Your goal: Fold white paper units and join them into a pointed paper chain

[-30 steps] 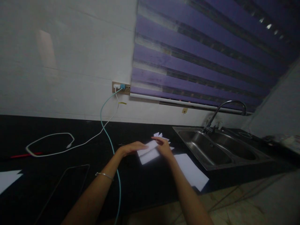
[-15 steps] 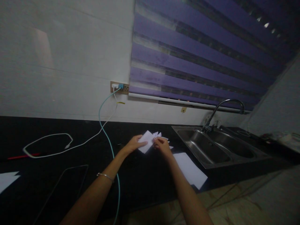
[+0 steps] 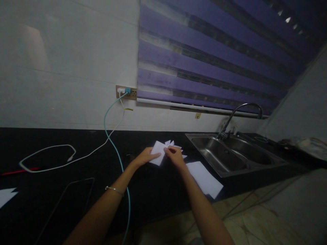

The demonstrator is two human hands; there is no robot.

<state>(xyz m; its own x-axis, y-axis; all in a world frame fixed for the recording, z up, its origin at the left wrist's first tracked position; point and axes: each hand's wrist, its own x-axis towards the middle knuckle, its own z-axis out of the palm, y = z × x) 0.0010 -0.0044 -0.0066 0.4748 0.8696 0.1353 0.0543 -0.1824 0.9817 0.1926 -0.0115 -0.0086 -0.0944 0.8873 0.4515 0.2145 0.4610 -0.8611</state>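
Note:
A small folded sheet of white paper [image 3: 157, 153] is held above the black counter. My left hand [image 3: 146, 156] grips its left side, thumb lying over the front. At the paper's right edge, my right hand [image 3: 174, 154] pinches with thumb and forefinger. Just behind my right hand, several pointed folded paper pieces [image 3: 171, 144] show, partly hidden by it. A stack of white paper sheets [image 3: 204, 178] lies on the counter to the right of my right wrist.
The steel double sink [image 3: 224, 156] with a curved faucet [image 3: 240, 106] is at the right. A teal cable [image 3: 118, 153] and a white cable [image 3: 89, 156] cross the counter from the wall socket [image 3: 133, 93]. More white paper [image 3: 6, 195] and a red item [image 3: 15, 171] lie at the left.
The camera view has shifted slightly, so the sink and socket appear a little further left. Both hands stay at the folded paper, which is tilted slightly differently.

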